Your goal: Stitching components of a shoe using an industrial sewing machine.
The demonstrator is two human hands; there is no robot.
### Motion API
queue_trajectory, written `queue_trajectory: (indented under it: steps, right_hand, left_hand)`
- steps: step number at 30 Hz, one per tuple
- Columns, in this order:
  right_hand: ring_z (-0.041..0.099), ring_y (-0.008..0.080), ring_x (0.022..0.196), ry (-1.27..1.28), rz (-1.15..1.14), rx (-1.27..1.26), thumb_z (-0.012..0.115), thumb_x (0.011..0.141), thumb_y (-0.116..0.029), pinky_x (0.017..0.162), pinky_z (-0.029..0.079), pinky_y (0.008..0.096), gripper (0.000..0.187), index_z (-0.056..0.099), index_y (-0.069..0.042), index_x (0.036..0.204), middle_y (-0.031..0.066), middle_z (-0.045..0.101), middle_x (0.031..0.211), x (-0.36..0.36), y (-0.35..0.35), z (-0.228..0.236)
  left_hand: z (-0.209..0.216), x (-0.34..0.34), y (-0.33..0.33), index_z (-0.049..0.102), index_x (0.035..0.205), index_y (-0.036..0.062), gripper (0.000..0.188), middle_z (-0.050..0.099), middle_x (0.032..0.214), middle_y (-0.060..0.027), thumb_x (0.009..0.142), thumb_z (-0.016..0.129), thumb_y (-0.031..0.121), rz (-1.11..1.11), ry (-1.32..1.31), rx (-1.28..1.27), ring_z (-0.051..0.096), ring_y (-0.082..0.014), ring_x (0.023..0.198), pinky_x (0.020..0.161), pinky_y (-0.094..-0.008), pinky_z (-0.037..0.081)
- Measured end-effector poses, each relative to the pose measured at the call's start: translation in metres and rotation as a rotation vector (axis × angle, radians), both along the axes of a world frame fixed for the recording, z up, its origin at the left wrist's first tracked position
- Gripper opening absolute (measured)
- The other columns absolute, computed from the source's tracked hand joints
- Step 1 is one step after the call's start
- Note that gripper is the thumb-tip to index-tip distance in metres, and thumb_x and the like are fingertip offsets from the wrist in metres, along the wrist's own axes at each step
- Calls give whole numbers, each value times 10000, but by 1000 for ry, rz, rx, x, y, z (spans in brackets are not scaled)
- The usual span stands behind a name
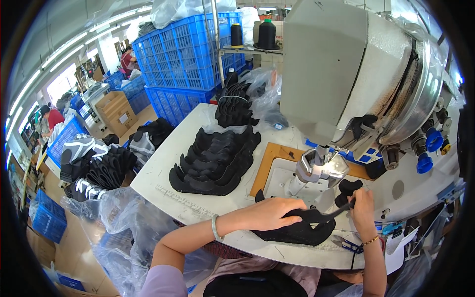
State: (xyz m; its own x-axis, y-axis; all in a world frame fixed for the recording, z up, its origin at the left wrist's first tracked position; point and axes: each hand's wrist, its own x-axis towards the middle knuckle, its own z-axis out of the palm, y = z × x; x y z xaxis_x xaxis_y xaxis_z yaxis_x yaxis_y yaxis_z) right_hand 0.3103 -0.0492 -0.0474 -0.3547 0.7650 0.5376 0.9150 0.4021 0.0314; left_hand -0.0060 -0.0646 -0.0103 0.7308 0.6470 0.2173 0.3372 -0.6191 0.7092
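Note:
My left hand (269, 214) lies over a black fabric piece (316, 234) at the table's front edge, with thumb and fingers closed on its upper layer. My right hand (363, 210) pinches the far right end of the same piece, which narrows to a strip stretched between the two hands. A rounded black lobe (350, 187) sticks up beside the right fingers. Just beyond my hands stands the sewing machine's needle head (316, 166), with its lamp lit. Thread snips with dark blue handles (352, 246) rest below my right hand.
A stack of curved black pieces (213, 161) lies left of the machine, a tied bundle (235, 106) behind it. Blue crates (173, 54) stand at the back left, thread cones (267, 35) on a shelf. Clear plastic bags (123, 232) hang by the table's left edge. The machine's body (324, 69) looms overhead.

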Motion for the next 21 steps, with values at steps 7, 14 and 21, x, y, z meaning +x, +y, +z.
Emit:
queue_trajectory:
  steps: [7,14,21]
  right_hand:
    - [485,347,694,136,-93,-59,729,783,-171,635,400,448,322,446,-33,851,134,491,723,20,2,-15]
    - [560,293,706,194,230,-64,670,806,-464,606,436,389,477,559,-39,992,119,547,819,-52,-55,57]
    - [525,198,679,-57,404,124,635,772,-143,565,431,311,497,559,-21,1248,69,533,937,-98,-59,56]
  left_hand:
    - [6,-1,4,499,1234,27,416,621,1144,-133,915,563,287,103,84,-173,625,-268,812,746,-365,482]
    - [17,-1,1,455,1291,21,458,620,1032,-157,883,582,186,83,79,-444,623,-213,779,715,-330,491]
    - [15,13,-5,425,1299,23,474,611,956,-56,918,605,240,-328,-206,-580,601,-108,696,651,-260,477]
